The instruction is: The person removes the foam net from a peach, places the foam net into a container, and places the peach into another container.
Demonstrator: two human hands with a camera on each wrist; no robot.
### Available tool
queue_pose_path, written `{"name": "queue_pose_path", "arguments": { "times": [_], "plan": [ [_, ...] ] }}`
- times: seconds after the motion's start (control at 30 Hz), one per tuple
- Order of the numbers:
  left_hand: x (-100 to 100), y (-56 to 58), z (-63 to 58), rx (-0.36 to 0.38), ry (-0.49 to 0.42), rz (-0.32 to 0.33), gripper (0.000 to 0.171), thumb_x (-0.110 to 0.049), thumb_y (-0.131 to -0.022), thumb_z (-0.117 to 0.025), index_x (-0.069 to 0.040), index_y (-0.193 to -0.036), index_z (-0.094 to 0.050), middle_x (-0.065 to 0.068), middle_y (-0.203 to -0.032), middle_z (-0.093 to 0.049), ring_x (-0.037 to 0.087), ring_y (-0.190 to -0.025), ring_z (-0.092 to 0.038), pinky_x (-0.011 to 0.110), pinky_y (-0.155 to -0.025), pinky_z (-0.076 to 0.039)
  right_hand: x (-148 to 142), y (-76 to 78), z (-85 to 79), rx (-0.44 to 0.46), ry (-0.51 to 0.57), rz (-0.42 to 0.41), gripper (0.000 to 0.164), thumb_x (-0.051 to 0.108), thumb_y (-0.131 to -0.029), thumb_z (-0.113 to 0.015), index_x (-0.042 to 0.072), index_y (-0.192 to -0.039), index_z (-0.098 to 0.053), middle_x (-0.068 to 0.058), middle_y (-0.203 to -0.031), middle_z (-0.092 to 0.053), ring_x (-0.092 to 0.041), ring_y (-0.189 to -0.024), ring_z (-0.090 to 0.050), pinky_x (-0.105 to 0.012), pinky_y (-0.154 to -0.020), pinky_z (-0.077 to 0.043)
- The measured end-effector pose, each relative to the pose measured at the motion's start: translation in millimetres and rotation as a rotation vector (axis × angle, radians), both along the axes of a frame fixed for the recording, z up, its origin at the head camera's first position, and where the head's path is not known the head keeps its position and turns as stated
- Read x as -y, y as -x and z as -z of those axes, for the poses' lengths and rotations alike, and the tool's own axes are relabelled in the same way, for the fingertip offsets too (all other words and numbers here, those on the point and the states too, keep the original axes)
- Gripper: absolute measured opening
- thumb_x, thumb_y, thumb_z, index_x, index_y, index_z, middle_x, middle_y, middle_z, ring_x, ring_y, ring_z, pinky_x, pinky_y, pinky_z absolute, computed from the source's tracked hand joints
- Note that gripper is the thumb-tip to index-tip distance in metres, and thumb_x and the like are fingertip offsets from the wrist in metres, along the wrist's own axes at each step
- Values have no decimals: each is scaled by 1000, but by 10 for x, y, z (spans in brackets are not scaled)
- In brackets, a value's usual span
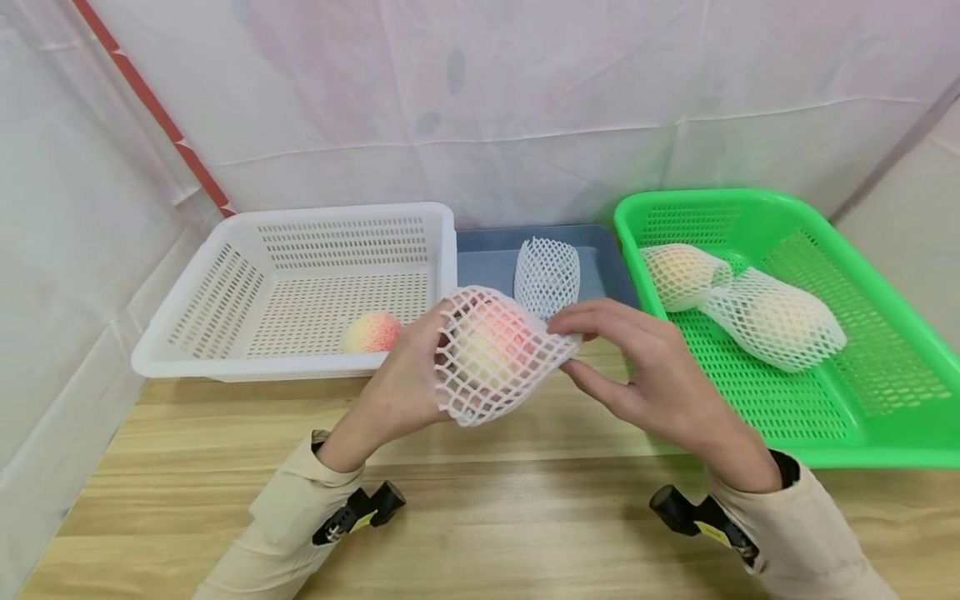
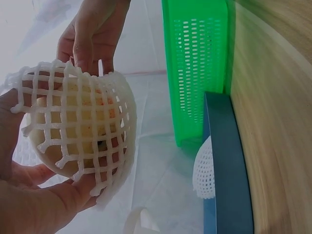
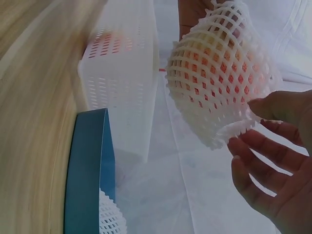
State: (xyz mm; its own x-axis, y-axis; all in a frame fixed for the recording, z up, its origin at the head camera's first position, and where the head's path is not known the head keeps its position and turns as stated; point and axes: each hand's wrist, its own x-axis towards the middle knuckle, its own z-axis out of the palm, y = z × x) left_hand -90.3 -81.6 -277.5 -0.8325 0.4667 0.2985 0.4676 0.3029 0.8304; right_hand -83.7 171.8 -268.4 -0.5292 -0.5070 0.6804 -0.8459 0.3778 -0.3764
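A yellow and red peach sits inside a white foam fruit net, held up over the front of the table between both hands. My left hand grips the peach through the net's wide end, its fingers partly under the mesh. At the narrow end, my right hand pinches the net between thumb and fingers, as the right wrist view shows. Another foam net lies in the grey-blue tray behind the hands.
On the left, a white basket holds a bare peach. The green basket on the right contains two netted peaches, one near its left wall, the other nearer the middle. A pale cloth hangs behind the wooden table.
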Motion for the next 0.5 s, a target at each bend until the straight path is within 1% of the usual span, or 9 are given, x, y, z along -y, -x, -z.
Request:
{"name": "queue_pose_path", "arguments": {
  "times": [0.07, 0.1, 0.17, 0.2, 0.27, 0.37, 0.4, 0.5],
  "plan": [
    [-3, -4, -1, 21, -14, 19, 81, -7, -63, -88, -2, -132, -47, 11, -122, -57, 22, -105, -60, 29, -87, -53, 3, -3, 6, 8, 18, -1, 19, 14, -89, -67, 4, -105, -68, -4, -101, -69, -14, -92, -62, -17, -80, -49],
    [-5, -6, -3, 29, -17, 24, 80, -6, -63, -88, -2, -132, -48, 10, -121, -57, 22, -105, -60, 28, -87, -53, 6, -3, 9, 6, 27, -2, 17, 15, -90, -65, 4, -103, -68, -4, -99, -69, -13, -89, -62, -17, -80, -49],
    [-5, -8, -6, 39, -17, 31, 79, -5, -63, -88, -3, -131, -48, 11, -120, -57, 23, -105, -60, 28, -87, -53, 2, -4, 13, 11, 36, 8, 23, 23, -95, -58, 4, -100, -68, -3, -95, -70, -12, -86, -63, -15, -80, -49],
    [-4, -10, -10, 42, -17, 29, 79, -4, -62, -88, -3, -131, -48, 11, -120, -56, 24, -105, -60, 28, -87, -53, -2, -2, 14, 15, 40, 16, 24, 24, -95, -57, 3, -99, -68, -4, -94, -70, -12, -84, -63, -15, -80, -49],
    [0, -11, -21, 52, -23, 23, 80, -3, -62, -87, -3, -131, -48, 13, -121, -56, 26, -106, -60, 28, -87, -53, -16, 3, 17, 4, 45, 32, 19, 19, -93, -60, 2, -97, -68, -4, -92, -70, -12, -82, -64, -14, -79, -49],
    [10, -12, -35, 60, -33, 14, 82, -1, -61, -86, -3, -133, -47, 15, -124, -55, 30, -108, -60, 30, -88, -53, -44, 6, 15, -8, 37, 64, 15, 10, -84, -62, 2, -95, -68, -3, -89, -70, -10, -80, -64, -14, -77, -50],
    [16, -10, -37, 64, -40, 14, 82, 0, -61, -86, -2, -133, -47, 16, -124, -55, 32, -108, -60, 31, -88, -53, -54, 8, 12, -11, 32, 77, 15, 9, -82, -63, 2, -94, -68, -2, -89, -70, -10, -80, -64, -14, -77, -49],
    [32, -4, -39, 77, -52, 14, 81, 3, -62, -84, -1, -133, -47, 18, -124, -55, 34, -109, -60, 33, -88, -53, -71, 6, 4, -18, 26, 106, 15, 10, -81, -63, 2, -93, -69, -1, -87, -70, -7, -79, -62, -14, -75, -49]
  ]
}}
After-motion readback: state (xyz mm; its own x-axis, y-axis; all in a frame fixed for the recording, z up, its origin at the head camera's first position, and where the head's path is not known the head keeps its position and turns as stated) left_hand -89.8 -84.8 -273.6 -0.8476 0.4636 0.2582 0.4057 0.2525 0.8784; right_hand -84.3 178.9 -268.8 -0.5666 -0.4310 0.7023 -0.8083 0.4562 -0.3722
